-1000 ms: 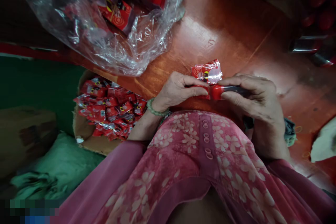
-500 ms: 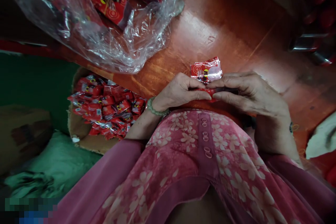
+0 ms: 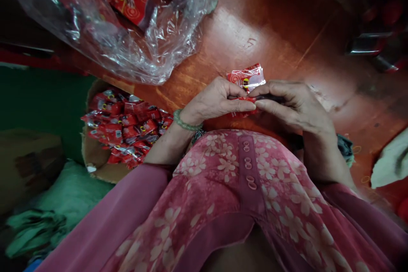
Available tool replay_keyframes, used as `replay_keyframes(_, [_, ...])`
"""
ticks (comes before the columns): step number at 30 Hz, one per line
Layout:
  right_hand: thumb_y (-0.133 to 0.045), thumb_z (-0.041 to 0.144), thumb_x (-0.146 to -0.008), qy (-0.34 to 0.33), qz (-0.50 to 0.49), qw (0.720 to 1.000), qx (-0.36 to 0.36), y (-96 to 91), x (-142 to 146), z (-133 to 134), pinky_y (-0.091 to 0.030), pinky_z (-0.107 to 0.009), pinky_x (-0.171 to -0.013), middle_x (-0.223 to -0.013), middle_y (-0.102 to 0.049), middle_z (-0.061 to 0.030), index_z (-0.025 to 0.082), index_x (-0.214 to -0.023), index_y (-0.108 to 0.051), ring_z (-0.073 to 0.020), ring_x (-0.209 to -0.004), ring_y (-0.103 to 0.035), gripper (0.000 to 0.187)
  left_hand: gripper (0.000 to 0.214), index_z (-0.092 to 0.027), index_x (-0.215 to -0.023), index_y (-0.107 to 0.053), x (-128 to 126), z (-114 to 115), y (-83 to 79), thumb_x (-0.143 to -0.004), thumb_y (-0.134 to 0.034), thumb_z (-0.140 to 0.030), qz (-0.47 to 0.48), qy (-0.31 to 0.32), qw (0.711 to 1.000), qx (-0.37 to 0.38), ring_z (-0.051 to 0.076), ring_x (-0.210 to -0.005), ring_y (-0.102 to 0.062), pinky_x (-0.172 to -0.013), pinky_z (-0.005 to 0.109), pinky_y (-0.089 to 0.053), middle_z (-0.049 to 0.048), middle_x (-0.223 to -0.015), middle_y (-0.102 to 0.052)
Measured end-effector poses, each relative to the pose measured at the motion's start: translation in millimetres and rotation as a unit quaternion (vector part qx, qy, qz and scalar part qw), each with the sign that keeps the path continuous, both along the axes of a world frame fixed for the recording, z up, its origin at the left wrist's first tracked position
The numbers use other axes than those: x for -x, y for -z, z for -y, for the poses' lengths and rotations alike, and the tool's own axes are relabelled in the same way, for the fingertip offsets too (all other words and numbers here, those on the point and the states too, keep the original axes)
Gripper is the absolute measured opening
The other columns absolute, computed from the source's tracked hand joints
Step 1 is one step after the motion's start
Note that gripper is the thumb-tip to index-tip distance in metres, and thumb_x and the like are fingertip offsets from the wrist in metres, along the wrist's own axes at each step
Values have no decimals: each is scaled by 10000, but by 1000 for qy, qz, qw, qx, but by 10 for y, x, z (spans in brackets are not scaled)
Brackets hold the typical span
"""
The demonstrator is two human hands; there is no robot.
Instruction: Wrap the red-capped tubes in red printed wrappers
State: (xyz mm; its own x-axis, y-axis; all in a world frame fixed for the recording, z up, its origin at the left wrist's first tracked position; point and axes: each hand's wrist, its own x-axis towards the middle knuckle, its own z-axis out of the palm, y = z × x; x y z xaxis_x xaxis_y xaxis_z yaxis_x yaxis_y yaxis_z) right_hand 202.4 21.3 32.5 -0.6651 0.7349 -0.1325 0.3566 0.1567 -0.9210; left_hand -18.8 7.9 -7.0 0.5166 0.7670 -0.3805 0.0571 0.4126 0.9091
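Observation:
Both hands meet close to my chest over the red-brown table (image 3: 255, 29). My left hand (image 3: 215, 102) pinches a small red printed plastic wrapper (image 3: 247, 78), whose clear end sticks up above my fingers. My right hand (image 3: 293, 106) grips a slim dark object with a red end (image 3: 270, 98), pushed into the wrapper's mouth; its red end is mostly hidden between the fingertips. A green bead bracelet (image 3: 185, 123) circles my left wrist.
A cardboard box (image 3: 98, 165) at the left holds several red wrapped packets (image 3: 127, 121). A clear plastic bag (image 3: 134, 42) with red packs lies at the top left. Green cloth (image 3: 63, 204) sits lower left, a white cloth (image 3: 390, 161) at the right edge.
The red end of the dark object, plainly visible a second ago, has slid into the wrapper between my fingertips. Both hands have drifted slightly up and left.

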Motion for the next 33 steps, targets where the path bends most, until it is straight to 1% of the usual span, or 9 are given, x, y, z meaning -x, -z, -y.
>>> replay_keyframes(3, [-618, 360, -986, -2, -7, 999, -31, 46, -10, 66, -559, -336, -857, -1022, -785, -61, 199, -1071, -758, -183, -893, -714, 230, 322, -137, -680, -782, -17, 15, 7, -717, -869, -444, 2, 11, 1000, 17, 97, -546, -549, -535, 220, -389, 5, -593, -655])
replay_keyframes(8, [-711, 509, -911, 106, -58, 981, 154, 187, -27, 230, -512, -253, -668, -809, -727, 4, 186, -1026, -765, -124, -682, -637, 348, 375, -143, -645, -766, 5, 6, -15, -754, -845, -493, 24, 25, 999, 39, 94, -527, -550, -533, 228, -410, -2, -553, -633])
replay_keyframes(12, [-789, 516, -834, 217, -120, 939, 239, 298, 6, 336, -398, -209, -520, -679, -628, 50, 225, -1002, -773, -78, -536, -497, 337, 448, -164, -925, -820, 74, 58, -41, -691, -887, -539, 73, -75, 991, 83, 151, -780, -707, -745, 250, -543, 60, -875, -790])
replay_keyframes(17, [-870, 502, -719, 328, -231, 872, 279, 317, 133, 300, -367, -183, -455, -703, -641, 51, 230, -937, -767, -53, -499, -456, 363, 656, -218, -1073, -796, -7, 296, -42, -546, -949, -578, 226, -188, 947, 129, 221, -1030, -736, -950, 341, -584, 92, -1100, -792])
replay_keyframes(20, [-875, 503, -700, 349, -268, 858, 263, 317, 239, 220, -396, -179, -460, -710, -654, 52, 231, -925, -757, -50, -495, -456, 372, 546, -232, -1015, -803, -180, 367, -37, -577, -957, -522, 276, -233, 924, 126, 230, -1058, -734, -981, 385, -591, 78, -1090, -794])
replay_keyframes(22, [-847, 492, -740, 351, -280, 862, 233, 322, 314, 181, -419, -178, -484, -749, -674, 47, 235, -953, -752, -52, -518, -478, 348, 402, -207, -856, -805, -301, 343, -53, -625, -937, -508, 282, -255, 919, 102, 226, -1024, -740, -973, 375, -589, 81, -1011, -803])
replay_keyframes(25, [-787, 484, -810, 355, -262, 881, 170, 317, 412, 166, -467, -198, -543, -812, -687, 33, 233, -1001, -732, -72, -582, -518, 320, 404, -168, -707, -764, -423, 252, -99, -645, -916, -538, 254, -296, 916, 94, 228, -943, -749, -924, 364, -591, 86, -850, -794])
replay_keyframes(29, [-709, 526, -858, 354, -204, 908, 98, 311, 495, 206, -529, -259, -618, -880, -692, 5, 235, -1040, -699, -124, -677, -579, 343, 431, -158, -718, -757, -476, 177, -125, -585, -945, -522, 225, -349, 902, 120, 199, -831, -733, -833, 335, -581, 51, -754, -766])
replay_keyframes(33, [-651, 542, -892, 382, -184, 905, 22, 383, 567, 241, -573, -310, -722, -1011, -720, -34, 239, -1075, -673, -157, -770, -633, 355, 399, -163, -759, -766, -506, 155, -115, -566, -963, -452, 224, -367, 894, 122, 149, -752, -691, -777, 298, -545, 25, -777, -762])
